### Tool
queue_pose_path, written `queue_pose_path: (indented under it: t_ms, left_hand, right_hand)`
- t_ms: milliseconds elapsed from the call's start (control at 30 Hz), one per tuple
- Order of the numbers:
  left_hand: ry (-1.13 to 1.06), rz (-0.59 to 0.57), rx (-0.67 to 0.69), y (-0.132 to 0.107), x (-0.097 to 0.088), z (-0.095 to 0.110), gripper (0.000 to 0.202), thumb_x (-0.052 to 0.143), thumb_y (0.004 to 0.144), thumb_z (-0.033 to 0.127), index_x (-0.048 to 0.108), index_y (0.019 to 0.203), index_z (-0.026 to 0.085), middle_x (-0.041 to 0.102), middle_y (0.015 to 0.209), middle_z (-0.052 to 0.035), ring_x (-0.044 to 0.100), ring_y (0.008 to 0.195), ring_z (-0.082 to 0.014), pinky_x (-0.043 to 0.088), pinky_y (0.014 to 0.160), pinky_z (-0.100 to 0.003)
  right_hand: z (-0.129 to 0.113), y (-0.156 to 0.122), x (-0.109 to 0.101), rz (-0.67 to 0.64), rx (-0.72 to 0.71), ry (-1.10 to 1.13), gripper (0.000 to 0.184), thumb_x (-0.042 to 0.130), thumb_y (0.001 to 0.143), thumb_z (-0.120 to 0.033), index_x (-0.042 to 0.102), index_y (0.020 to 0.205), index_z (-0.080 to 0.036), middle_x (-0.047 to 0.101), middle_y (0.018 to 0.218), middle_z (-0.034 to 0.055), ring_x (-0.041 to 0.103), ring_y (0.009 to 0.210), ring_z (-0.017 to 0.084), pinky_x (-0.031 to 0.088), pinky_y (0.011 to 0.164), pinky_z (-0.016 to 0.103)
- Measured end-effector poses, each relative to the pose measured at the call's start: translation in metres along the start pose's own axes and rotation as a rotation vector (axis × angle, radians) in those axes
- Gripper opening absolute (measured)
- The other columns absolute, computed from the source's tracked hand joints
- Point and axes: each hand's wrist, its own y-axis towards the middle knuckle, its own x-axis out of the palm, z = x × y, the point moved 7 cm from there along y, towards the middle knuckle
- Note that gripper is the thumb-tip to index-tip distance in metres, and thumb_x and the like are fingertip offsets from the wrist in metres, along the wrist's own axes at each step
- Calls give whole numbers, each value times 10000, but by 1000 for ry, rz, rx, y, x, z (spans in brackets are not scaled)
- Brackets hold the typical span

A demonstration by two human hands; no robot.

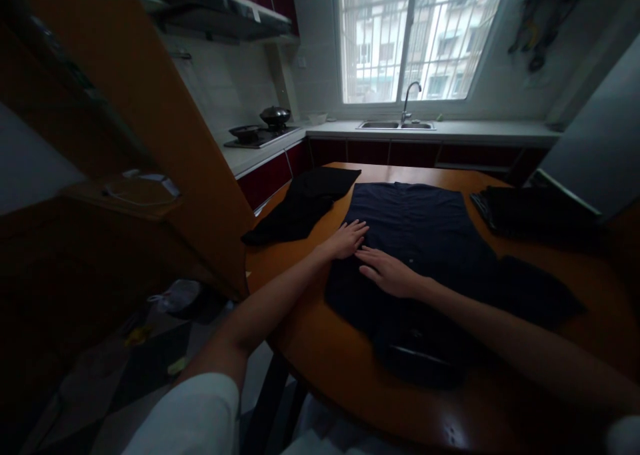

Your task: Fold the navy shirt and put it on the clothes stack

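Observation:
A dark navy garment [425, 221], seemingly a shirt, lies spread out on the wooden table [310, 375]. My left hand [349, 239] rests flat on its left edge, fingers stretched out. Just nearer to me, my right hand [390, 271] lies palm down on the cloth, its fingertips close to the left hand. Neither hand grips the fabric. Toward my body the lower part of the garment is bunched and very dark, and a shiny dark patch [420, 355] shows there; I cannot make out what it is.
Another black garment [305, 205] lies at the table's left. Folded dark cloth [535, 208] is stacked at the right. A wooden partition [185, 128] stands close on the left. Behind the table are a stove [263, 137], a sink [397, 125] and a window [420, 41].

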Motion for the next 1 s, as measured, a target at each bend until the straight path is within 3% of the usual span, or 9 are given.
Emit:
queue_pose_path:
  t_ms: [100, 167, 267, 433, 533, 633, 733, 1000]
  left_hand:
    - [8, -15, 17, 6, 11, -1, 547, 270, 1069, 368, 307, 1590, 206, 221, 1679, -88, 140, 1558, -280, 185, 1221, -558]
    - [12, -18, 27, 6, 17, -4, 555, 261, 1071, 400, 302, 1594, 220, 211, 1682, -75, 136, 1559, -283, 178, 1224, -560]
    - [9, -8, 33, 6, 19, -9, 567, 262, 1067, 434, 308, 1594, 230, 214, 1681, -63, 139, 1558, -285, 173, 1230, -551]
    - [-17, 29, 48, 7, 14, -12, 570, 267, 1060, 439, 337, 1584, 226, 246, 1671, -64, 156, 1555, -287, 158, 1235, -555]
    - [-31, 70, 52, 5, 8, -10, 579, 262, 1058, 464, 353, 1578, 225, 262, 1665, -71, 163, 1554, -289, 139, 1234, -574]
    - [-54, 100, 54, 0, 4, -5, 604, 259, 1055, 503, 342, 1583, 221, 251, 1667, -76, 153, 1556, -286, 135, 1235, -577]
    - [-64, 98, 62, -4, 7, 6, 610, 266, 1054, 526, 316, 1594, 245, 247, 1667, -62, 146, 1558, -278, 143, 1234, -578]
    - [8, 11, 89, -5, 24, 21, 660, 332, 1036, 561, 232, 1619, 268, 173, 1681, -56, 134, 1556, -311, 142, 1226, -606]
  right_hand:
    - [25, -10, 14, -67, 72, -144, 701, 503, 995, -484, 375, 1558, -87, 257, 1639, 206, 161, 1544, 336, 166, 1233, 587]
    - [28, -18, 20, -111, 68, -164, 739, 500, 994, -510, 331, 1578, -90, 207, 1652, 205, 112, 1552, 323, 135, 1239, 577]
    - [20, -28, 11, -92, 69, -108, 705, 426, 1023, -533, 295, 1600, -149, 188, 1666, 170, 106, 1556, 285, 129, 1245, 550]
    - [16, -50, -27, -49, 90, -67, 616, 510, 1002, -496, 432, 1543, -211, 235, 1661, 133, 134, 1554, 279, 99, 1247, 555]
    - [33, -69, -49, 17, 167, -54, 563, 574, 976, -447, 511, 1490, -228, 276, 1647, 132, 172, 1545, 289, 115, 1240, 577]
    - [54, -85, -64, 166, 268, -11, 522, 552, 986, -389, 528, 1475, -208, 352, 1613, 148, 255, 1524, 279, 191, 1232, 566]
    - [61, -93, -65, 271, 308, -1, 505, 547, 981, -345, 549, 1457, -176, 432, 1569, 162, 325, 1498, 272, 251, 1226, 530]
    - [47, -92, -65, 302, 274, 38, 451, 580, 964, -326, 622, 1390, -182, 515, 1517, 132, 404, 1459, 269, 329, 1207, 484]
